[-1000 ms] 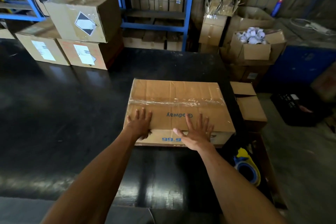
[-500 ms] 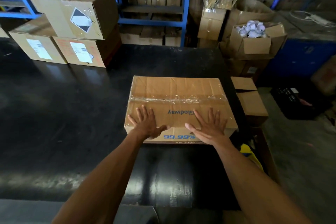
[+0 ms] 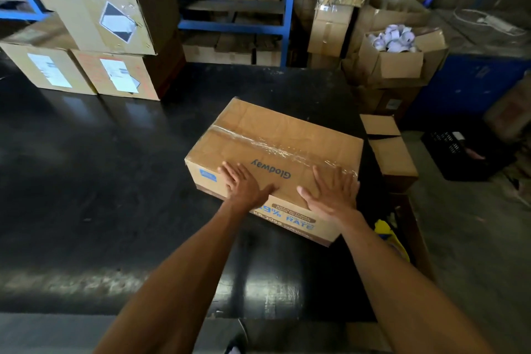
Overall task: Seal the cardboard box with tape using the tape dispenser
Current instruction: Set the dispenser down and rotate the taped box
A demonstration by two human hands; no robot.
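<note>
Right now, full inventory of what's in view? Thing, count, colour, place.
cardboard box: 1, brown, clear tape across its top, skewed on the table, centre
table: 1, glossy black
stacked boxes: 3, brown with white labels, table's far left
tape dispenser: 1, yellow and blue, partly hidden past the table's right edge
small box: 1, brown, flaps open, right of the table
open box of white rolls: 1, brown, far right
shelving: blue frame, at the back
crate: 1, black, on the floor, right
left hand: flat on the box's near edge
right hand: flat on the box's near right corner
</note>
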